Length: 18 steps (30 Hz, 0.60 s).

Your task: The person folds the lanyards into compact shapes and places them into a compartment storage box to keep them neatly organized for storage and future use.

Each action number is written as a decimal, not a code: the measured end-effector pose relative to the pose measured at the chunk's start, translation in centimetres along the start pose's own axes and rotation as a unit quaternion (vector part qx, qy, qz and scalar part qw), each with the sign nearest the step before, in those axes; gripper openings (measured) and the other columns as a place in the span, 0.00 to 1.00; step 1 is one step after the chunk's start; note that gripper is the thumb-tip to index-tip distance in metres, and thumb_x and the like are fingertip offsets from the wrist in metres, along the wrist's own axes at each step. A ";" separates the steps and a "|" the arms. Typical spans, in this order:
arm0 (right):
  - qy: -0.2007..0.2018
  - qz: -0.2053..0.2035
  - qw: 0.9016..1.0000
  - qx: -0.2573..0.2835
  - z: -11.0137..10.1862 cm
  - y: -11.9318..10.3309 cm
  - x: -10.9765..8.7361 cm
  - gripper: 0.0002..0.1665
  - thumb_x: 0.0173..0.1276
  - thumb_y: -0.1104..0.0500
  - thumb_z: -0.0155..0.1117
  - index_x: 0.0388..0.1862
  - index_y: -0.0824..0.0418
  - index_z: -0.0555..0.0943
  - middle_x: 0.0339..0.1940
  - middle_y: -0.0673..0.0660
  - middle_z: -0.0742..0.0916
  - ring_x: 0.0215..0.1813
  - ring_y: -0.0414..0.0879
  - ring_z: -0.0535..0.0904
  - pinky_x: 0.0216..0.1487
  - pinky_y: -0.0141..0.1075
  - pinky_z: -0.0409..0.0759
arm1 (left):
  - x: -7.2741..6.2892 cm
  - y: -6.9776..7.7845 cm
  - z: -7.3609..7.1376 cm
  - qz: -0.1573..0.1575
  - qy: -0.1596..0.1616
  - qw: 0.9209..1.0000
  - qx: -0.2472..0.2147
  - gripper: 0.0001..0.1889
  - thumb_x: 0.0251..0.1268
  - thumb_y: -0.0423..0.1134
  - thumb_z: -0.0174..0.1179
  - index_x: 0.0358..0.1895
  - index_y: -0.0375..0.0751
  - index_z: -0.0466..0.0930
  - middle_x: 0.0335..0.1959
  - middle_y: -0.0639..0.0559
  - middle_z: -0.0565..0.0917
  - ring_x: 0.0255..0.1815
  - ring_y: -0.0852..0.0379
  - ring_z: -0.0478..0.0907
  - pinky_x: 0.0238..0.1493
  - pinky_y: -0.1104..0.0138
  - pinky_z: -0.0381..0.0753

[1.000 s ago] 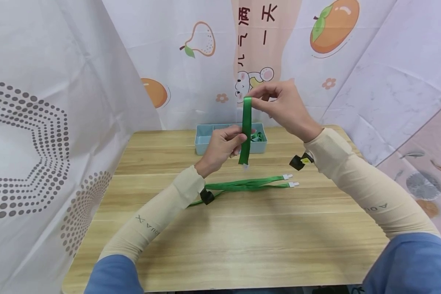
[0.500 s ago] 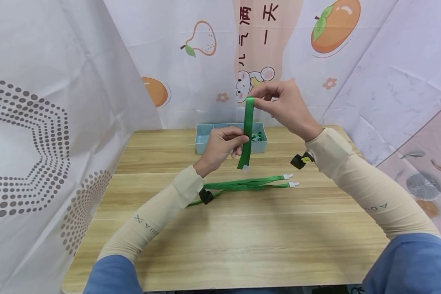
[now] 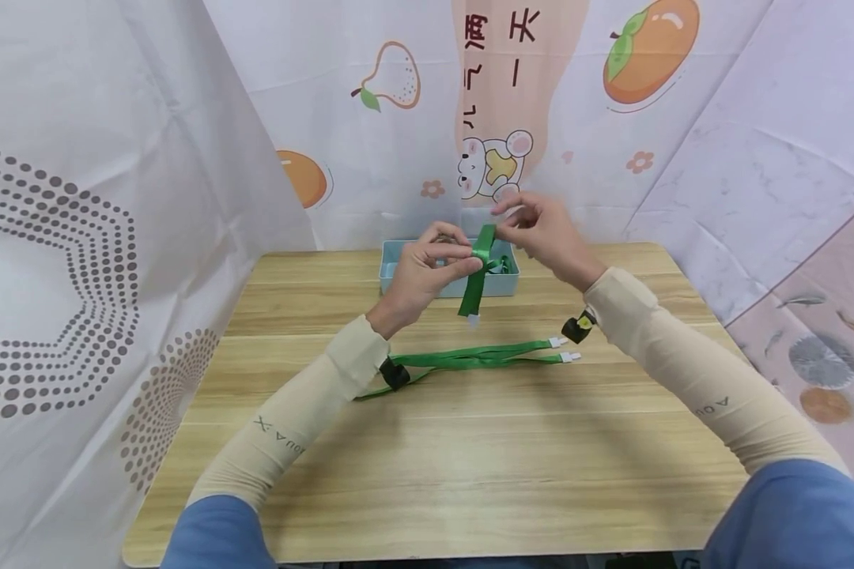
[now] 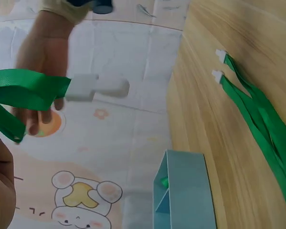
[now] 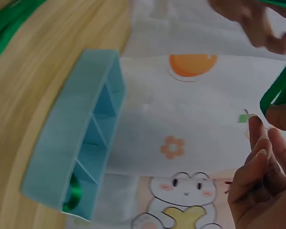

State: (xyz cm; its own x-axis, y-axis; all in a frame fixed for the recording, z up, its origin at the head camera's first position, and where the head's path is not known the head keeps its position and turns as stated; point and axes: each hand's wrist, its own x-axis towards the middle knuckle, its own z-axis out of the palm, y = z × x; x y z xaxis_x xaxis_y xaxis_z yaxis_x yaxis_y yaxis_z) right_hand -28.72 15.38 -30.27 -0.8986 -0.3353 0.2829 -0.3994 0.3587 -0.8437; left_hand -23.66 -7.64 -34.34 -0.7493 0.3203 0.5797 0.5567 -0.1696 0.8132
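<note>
A folded green lanyard (image 3: pixel 474 292) hangs in front of me, its white plastic clip (image 3: pixel 474 321) at the lower end. My left hand (image 3: pixel 420 273) pinches it around the middle, where a shiny band crosses the fold. At its upper end is my right hand (image 3: pixel 553 241); the right wrist view shows the thumb and a fingertip at a green loop (image 5: pixel 268 102). Close up in the left wrist view, the clip (image 4: pixel 97 88) points away from the strap. On the table below, several green lanyard straps (image 3: pixel 470 359) lie lengthwise, two white clips (image 3: pixel 568 358) toward the right.
A light blue divided box (image 3: pixel 501 287) stands at the table's back edge, behind my hands. Something green (image 5: pixel 73 193) lies in its right-end compartment. The wooden table (image 3: pixel 470 474) meets printed curtains (image 3: pixel 370 174) at the back and sides.
My right hand has come down with the strap's upper end. The strap now folds shorter, with a band crossing it at my left fingers. Lanyards on the table have stayed put.
</note>
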 end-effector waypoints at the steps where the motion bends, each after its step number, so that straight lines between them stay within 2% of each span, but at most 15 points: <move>1: -0.001 -0.003 1.000 -0.007 0.4 0.4 -0.2 0.12 0.72 0.59 0.70 0.52 0.57 0.83 0.37 0.57 0.90 0.26 0.46 0.73 0.22 0.32 0.72 | 0.0 0.1 0.0 -0.003 0.003 1.000 -0.007 0.05 0.68 0.25 0.67 0.41 0.26 0.89 0.49 0.52 0.76 0.40 0.50 0.71 0.41 0.64 0.74; 4: 0.005 -0.035 0.999 -0.018 1.6 1.3 -0.8 0.09 0.71 0.61 0.71 0.46 0.60 0.80 0.36 0.57 0.88 0.28 0.48 0.75 0.25 0.32 0.73 | 0.1 0.1 -0.1 -0.012 0.014 0.999 -0.028 0.05 0.68 0.26 0.67 0.42 0.29 0.90 0.51 0.51 0.77 0.46 0.53 0.72 0.40 0.66 0.72; 5: 0.010 -0.050 0.998 -0.023 1.9 1.5 -1.0 0.08 0.72 0.62 0.70 0.44 0.60 0.80 0.36 0.57 0.88 0.28 0.48 0.75 0.26 0.32 0.73 | 0.1 0.1 -0.1 -0.018 0.017 0.999 -0.039 0.05 0.68 0.27 0.67 0.42 0.30 0.91 0.51 0.50 0.77 0.44 0.54 0.72 0.37 0.66 0.72; 8: 0.024 -0.103 0.994 -0.020 2.9 1.8 -1.6 0.06 0.71 0.66 0.69 0.40 0.63 0.79 0.37 0.56 0.85 0.31 0.49 0.76 0.31 0.32 0.74 | 0.2 0.1 -0.1 -0.030 0.024 0.997 -0.073 0.06 0.69 0.27 0.66 0.43 0.34 0.92 0.54 0.49 0.77 0.34 0.56 0.70 0.28 0.67 0.67; 10: 0.034 -0.137 0.990 -0.020 3.4 1.7 -2.1 0.03 0.71 0.69 0.68 0.40 0.64 0.82 0.37 0.57 0.86 0.31 0.49 0.75 0.33 0.31 0.75 | 0.3 0.1 -0.1 -0.035 0.026 0.994 -0.098 0.07 0.70 0.28 0.65 0.43 0.37 0.92 0.55 0.48 0.77 0.25 0.56 0.64 0.23 0.67 0.62; 11: 0.038 -0.151 0.988 -0.017 3.7 1.6 -2.4 0.03 0.71 0.70 0.68 0.40 0.64 0.85 0.38 0.58 0.86 0.31 0.49 0.74 0.33 0.31 0.75 | 0.4 0.2 -0.1 -0.036 0.025 0.993 -0.108 0.08 0.71 0.28 0.65 0.43 0.39 0.93 0.55 0.48 0.77 0.21 0.56 0.59 0.22 0.67 0.60; 13: 0.040 -0.174 0.984 -0.013 3.9 0.8 -3.2 0.06 0.71 0.72 0.67 0.42 0.66 0.88 0.39 0.61 0.87 0.32 0.47 0.73 0.33 0.30 0.75 | 0.5 0.2 -0.2 -0.035 0.025 0.992 -0.121 0.09 0.72 0.28 0.63 0.43 0.41 0.93 0.55 0.47 0.77 0.19 0.56 0.57 0.23 0.67 0.59; 15: 0.041 -0.185 0.982 -0.016 4.1 -0.1 -4.0 0.07 0.70 0.74 0.66 0.43 0.69 0.89 0.41 0.63 0.88 0.34 0.45 0.74 0.35 0.30 0.76 | 0.6 0.3 -0.2 -0.035 0.027 0.990 -0.132 0.11 0.72 0.27 0.63 0.43 0.44 0.93 0.55 0.47 0.78 0.20 0.56 0.57 0.23 0.67 0.58; 18: 0.028 -0.177 0.984 -0.015 4.2 -1.0 -4.8 0.08 0.71 0.74 0.65 0.44 0.71 0.89 0.43 0.64 0.88 0.37 0.43 0.77 0.38 0.29 0.77 | 0.8 0.5 -0.2 -0.033 0.036 0.989 -0.140 0.13 0.72 0.26 0.62 0.43 0.47 0.94 0.54 0.47 0.79 0.20 0.57 0.59 0.24 0.68 0.59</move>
State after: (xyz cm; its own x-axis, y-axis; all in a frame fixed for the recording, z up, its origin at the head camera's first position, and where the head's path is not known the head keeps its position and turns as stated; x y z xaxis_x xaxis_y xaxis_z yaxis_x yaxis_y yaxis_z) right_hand -23.27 12.99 -32.69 -0.7105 -0.3958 0.5818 -0.6934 0.2531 -0.6747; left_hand -24.03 -7.62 -33.50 -0.8099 0.2743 0.5185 0.3919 -0.4047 0.8262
